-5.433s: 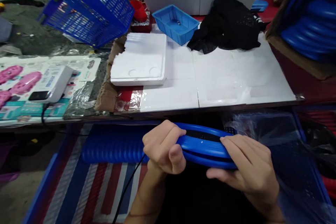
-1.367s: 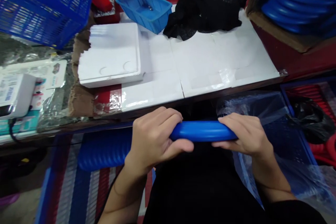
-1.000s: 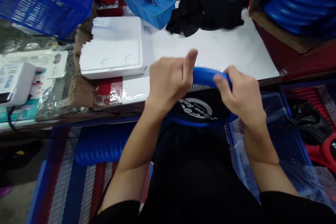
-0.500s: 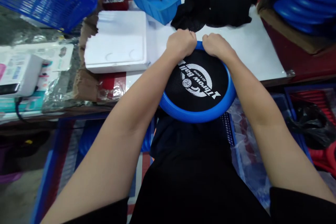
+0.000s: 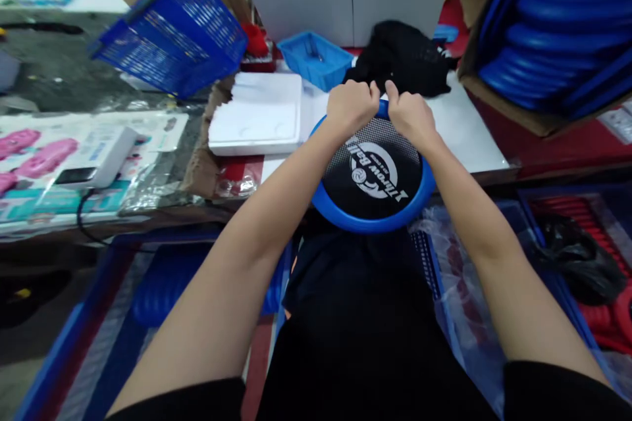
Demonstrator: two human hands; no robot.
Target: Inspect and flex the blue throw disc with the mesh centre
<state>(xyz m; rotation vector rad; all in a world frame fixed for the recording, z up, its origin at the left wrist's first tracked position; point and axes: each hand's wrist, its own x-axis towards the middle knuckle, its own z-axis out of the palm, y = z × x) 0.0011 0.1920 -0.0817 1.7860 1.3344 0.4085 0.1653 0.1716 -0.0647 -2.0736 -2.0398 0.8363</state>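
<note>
A round throw-ball paddle (image 5: 378,174) with a blue ribbed rim and black mesh, printed with white lettering, is held at the front edge of the worktable. My left hand (image 5: 351,105) is closed on the far part of its rim, just left of the top. Close beside it, my right hand (image 5: 411,117) grips the same rim on the right, thumb pointing away from me. The near side of the rim rests against or just above my dark clothing; which one I cannot tell. Beyond my hands lies a crumpled black cloth (image 5: 399,59).
Left of the paddle is a white foam block (image 5: 261,108), with a light-blue bin (image 5: 316,62) behind it. A tilted blue basket (image 5: 182,39) stands farther left. Blue rings fill a cardboard box (image 5: 523,115) at right. Crates (image 5: 54,368) flank my legs below.
The view has tilted up and shifted left, showing more of the back boxes. Both hands keep their hold on the rim, and my right thumb now sticks up more.
</note>
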